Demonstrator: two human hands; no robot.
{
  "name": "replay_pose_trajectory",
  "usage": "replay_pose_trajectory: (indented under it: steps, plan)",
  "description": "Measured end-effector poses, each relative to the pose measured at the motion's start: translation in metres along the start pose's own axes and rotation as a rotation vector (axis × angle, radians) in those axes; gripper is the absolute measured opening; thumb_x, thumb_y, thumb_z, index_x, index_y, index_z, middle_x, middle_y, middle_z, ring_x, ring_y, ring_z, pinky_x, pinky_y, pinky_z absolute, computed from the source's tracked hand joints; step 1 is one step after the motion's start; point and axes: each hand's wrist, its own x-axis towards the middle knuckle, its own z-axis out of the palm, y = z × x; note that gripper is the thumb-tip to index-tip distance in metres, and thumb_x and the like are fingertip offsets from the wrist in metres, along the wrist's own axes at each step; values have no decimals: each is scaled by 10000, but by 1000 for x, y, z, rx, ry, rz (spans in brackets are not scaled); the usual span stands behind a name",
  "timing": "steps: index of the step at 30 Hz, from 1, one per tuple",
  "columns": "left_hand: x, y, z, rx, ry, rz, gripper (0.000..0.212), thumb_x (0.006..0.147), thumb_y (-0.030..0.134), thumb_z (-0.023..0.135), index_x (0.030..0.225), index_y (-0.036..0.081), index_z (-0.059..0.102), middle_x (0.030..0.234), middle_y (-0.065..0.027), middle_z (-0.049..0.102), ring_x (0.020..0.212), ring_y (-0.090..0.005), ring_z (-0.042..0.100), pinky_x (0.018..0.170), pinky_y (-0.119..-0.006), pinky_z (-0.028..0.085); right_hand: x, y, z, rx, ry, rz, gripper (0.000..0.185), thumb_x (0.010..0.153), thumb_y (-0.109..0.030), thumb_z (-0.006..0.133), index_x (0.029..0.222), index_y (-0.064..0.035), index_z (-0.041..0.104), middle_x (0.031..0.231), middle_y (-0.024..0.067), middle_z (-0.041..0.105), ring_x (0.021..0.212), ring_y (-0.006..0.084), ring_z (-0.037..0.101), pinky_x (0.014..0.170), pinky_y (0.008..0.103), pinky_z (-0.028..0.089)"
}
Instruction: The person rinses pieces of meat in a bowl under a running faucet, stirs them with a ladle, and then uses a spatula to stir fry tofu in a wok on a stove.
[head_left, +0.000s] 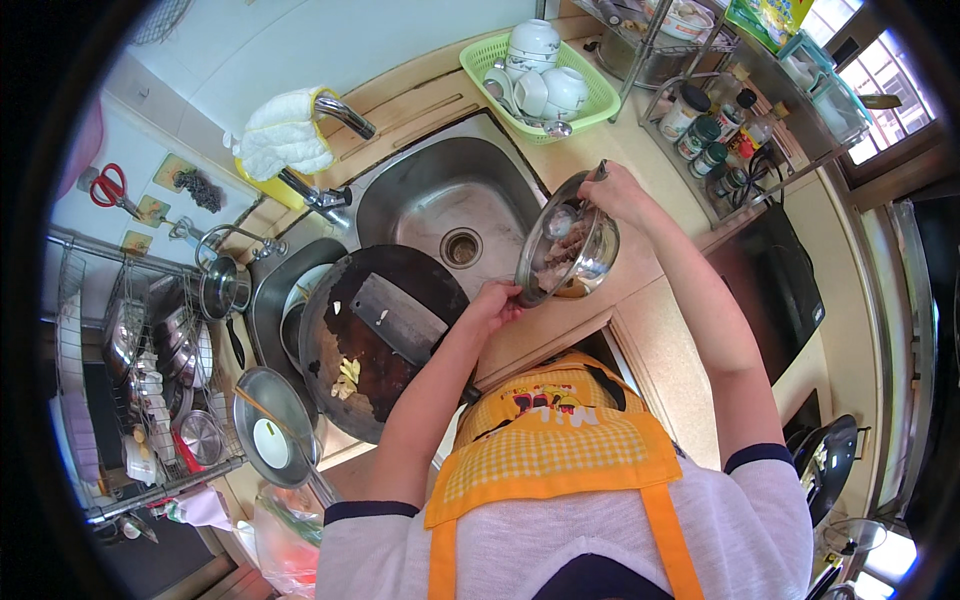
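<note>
A stainless steel bowl (602, 251) is tilted over the counter at the right edge of the sink basin (420, 180). Pieces of pale pink raw meat (562, 251) lie in it, beside a small round shiny thing. My left hand (496, 304) grips its lower left rim, and my right hand (616, 193) grips the upper right rim. Left of my left hand, a round dark chopping board (379, 289) lies partly over the smaller basin. On the board are a cleaver (397, 315) and a small heap of pale yellow pieces, perhaps garlic (346, 379).
A green basket (600, 124) of white bowls stands behind the sink. A faucet (326, 201) with a white cloth rises at the back left. Spice jars (699, 137) fill a rack at the right, near a black cooktop (772, 285). A pan (251, 390) lies left of the board.
</note>
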Motion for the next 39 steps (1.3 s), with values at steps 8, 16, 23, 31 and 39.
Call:
replay_pose_trajectory:
  steps: [8, 16, 23, 31, 39]
  plan:
    - [-23, 58, -10, 612, 297, 494, 152, 829, 116, 516, 811, -26, 565, 538, -60, 528, 432, -165, 542, 426, -269, 443, -3, 0, -3, 72, -35, 81, 194, 704, -164, 592, 739, 26, 608, 698, 159, 606, 636, 246, 595, 589, 351, 474]
    - [-9, 167, -195, 414, 1422, 1089, 414, 697, 81, 617, 1070, -40, 485, 831, -148, 559, 740, -275, 568, 658, -377, 456, -11, 4, -5, 165, 0, 67, 156, 710, -146, 583, 729, 5, 619, 555, 64, 523, 442, 152, 479, 384, 282, 376]
    - [-27, 192, -182, 721, 1292, 950, 579, 649, 112, 617, 1191, -21, 462, 943, -221, 596, 877, -355, 583, 765, -404, 445, -42, 37, -30, 295, -39, 45, 178, 751, -154, 541, 795, -6, 632, 709, 60, 533, 479, 135, 483, 400, 258, 378]
    - [-25, 172, -148, 1165, 1275, 860, 806, 641, 167, 662, 1332, -4, 284, 1221, -270, 456, 1108, -376, 471, 951, -374, 362, -65, 81, -32, 436, 37, 5, 195, 770, -136, 515, 822, -23, 665, 840, 41, 495, 516, 114, 489, 403, 234, 389]
    - [32, 81, -23, 198, 392, 632, 228, 803, 96, 603, 1006, -6, 577, 788, -97, 591, 670, -181, 579, 580, -277, 478, -85, 94, -26, 574, 96, -17, 215, 800, -100, 485, 878, 8, 654, 827, 51, 511, 527, 110, 469, 443, 216, 376]
